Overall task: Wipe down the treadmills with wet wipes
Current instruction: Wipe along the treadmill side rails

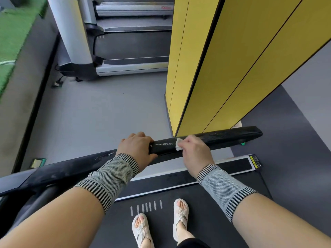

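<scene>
Head view: left hand (pixel 137 149) grips the stiff handrail (pixel 223 137) steady; right hand (pixel 194 149) pinches the soft, limp wet wipe (pixel 178 144), best bunched under fingertips.

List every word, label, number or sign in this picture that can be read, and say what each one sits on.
No text here can be read.
Yellow and black warning label at the end of the treadmill's side rail: print too small.
Red logo on the far treadmill's rail: blurred.
White bars on the belt: plain marks, not letters.
</scene>
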`<action>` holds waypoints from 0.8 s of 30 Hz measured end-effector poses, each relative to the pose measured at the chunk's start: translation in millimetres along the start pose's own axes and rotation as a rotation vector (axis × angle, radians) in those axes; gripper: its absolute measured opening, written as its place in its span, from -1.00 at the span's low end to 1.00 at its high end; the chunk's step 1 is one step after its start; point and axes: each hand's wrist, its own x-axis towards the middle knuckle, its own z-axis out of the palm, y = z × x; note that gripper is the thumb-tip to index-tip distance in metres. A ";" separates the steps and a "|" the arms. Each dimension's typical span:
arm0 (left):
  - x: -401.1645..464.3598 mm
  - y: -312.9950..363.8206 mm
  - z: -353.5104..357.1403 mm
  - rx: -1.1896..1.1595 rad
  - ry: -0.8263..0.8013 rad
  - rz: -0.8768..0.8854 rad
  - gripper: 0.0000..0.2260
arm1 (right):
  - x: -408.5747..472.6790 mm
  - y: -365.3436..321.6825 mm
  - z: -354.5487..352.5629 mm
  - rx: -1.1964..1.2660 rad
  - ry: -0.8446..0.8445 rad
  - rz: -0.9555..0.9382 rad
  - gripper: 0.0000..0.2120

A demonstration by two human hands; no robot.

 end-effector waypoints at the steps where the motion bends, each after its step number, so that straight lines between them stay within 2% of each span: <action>1: 0.4 0.2 -0.7 0.008 -0.004 0.004 -0.56 | 2.1 -1.1 -0.5 -0.006 -0.029 -0.061 -0.74; 2: 0.4 0.2 -1.2 0.014 -0.007 0.008 -0.56 | 7.7 2.0 -6.2 -0.014 -0.048 -0.026 -0.74; 5: -0.3 -0.3 0.2 -0.001 -0.005 0.009 -0.56 | 25.6 11.2 -15.1 -0.051 0.015 0.236 -0.74; 6: -0.2 -0.6 0.8 -0.008 -0.004 0.009 -0.56 | 25.9 -0.2 -13.1 -0.040 0.031 0.221 -0.75; 9: 0.6 -1.6 0.6 -0.014 -0.011 0.006 -0.56 | 23.9 -29.2 -2.8 -0.059 -0.111 0.009 -0.75; 11: 0.7 -2.1 0.5 -0.016 -0.015 0.013 -0.56 | 33.6 -12.7 -12.4 -0.075 -0.138 0.107 -0.73; 13: 0.0 -2.7 1.4 -0.028 -0.006 0.017 -0.55 | 38.2 1.1 -18.8 -0.111 -0.073 0.256 -0.73; 15: 0.0 -3.1 2.1 -0.036 -0.006 0.016 -0.55 | 33.4 -10.6 -12.9 -0.091 -0.054 0.197 -0.75; 17: 0.9 -3.7 1.5 -0.035 -0.007 0.013 -0.55 | 30.2 -23.3 -6.4 -0.061 -0.149 0.042 -0.74; 19: 1.0 -3.0 -0.1 -0.032 -0.012 0.017 -0.55 | 37.1 -13.4 -13.9 -0.040 -0.156 0.116 -0.73; 21: 1.0 -2.0 -0.5 -0.034 -0.008 0.020 -0.55 | 41.5 0.4 -19.3 -0.072 -0.072 0.263 -0.73; 22: 1.0 -1.7 -0.6 -0.035 -0.008 0.019 -0.55 | 37.7 -2.9 -17.0 -0.070 -0.034 0.272 -0.73; 24: 1.5 -2.3 -0.4 -0.034 -0.010 0.017 -0.55 | 25.0 -24.8 -4.9 -0.048 -0.062 0.103 -0.72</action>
